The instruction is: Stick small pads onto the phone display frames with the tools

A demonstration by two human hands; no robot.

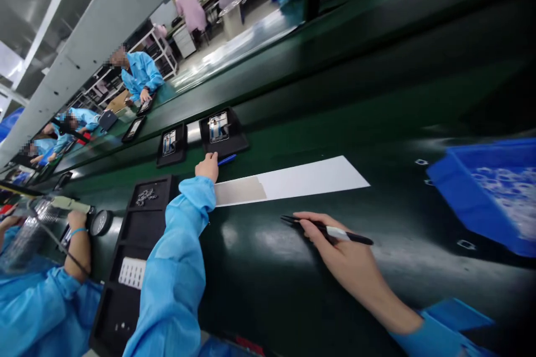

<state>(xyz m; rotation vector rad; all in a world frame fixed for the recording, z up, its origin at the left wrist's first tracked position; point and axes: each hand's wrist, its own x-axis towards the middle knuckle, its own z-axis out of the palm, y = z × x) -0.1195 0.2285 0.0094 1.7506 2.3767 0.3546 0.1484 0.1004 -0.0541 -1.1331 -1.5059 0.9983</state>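
Note:
My left hand [207,167], in a light blue sleeve, reaches out to a black tray [237,134] that carries a small phone-like device [218,126]; its fingers are curled at the tray's near edge. A blue pen [226,160] lies just beside that hand. My right hand [335,245] rests on the dark green bench and grips black tweezers [301,222] with a white label, tips pointing left. A long white paper strip [310,178] lies between the two hands.
A second black tray with a device [171,144] sits left of the first on the belt. A black compartment tray [138,234] with small parts lies at lower left. A blue bin [489,189] stands at right. A co-worker's arm [79,245] is at left; other workers sit farther along.

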